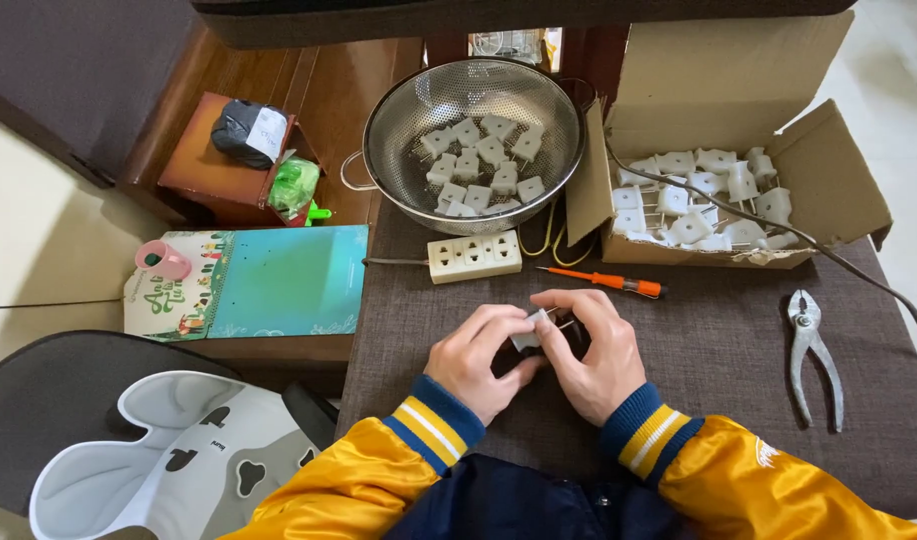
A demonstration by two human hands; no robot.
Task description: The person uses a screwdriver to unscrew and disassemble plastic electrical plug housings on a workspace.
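My left hand (pixel 477 358) and my right hand (pixel 594 352) meet at the middle of the brown cloth-covered table (pixel 719 350). Together they pinch a small white plug (pixel 528 331) between their fingertips; most of it is hidden by the fingers. Both sleeves are yellow with striped blue cuffs. Just beyond the hands lies a white power strip (pixel 475 256) and an orange-handled screwdriver (pixel 607 282).
A metal colander (pixel 379 140) holding several white plugs stands at the back. A cardboard box (pixel 839 170) with more plugs is at the right, a black cable running from it. Metal pliers (pixel 814 352) lie at the right. A teal booklet (pixel 269 285) sits left.
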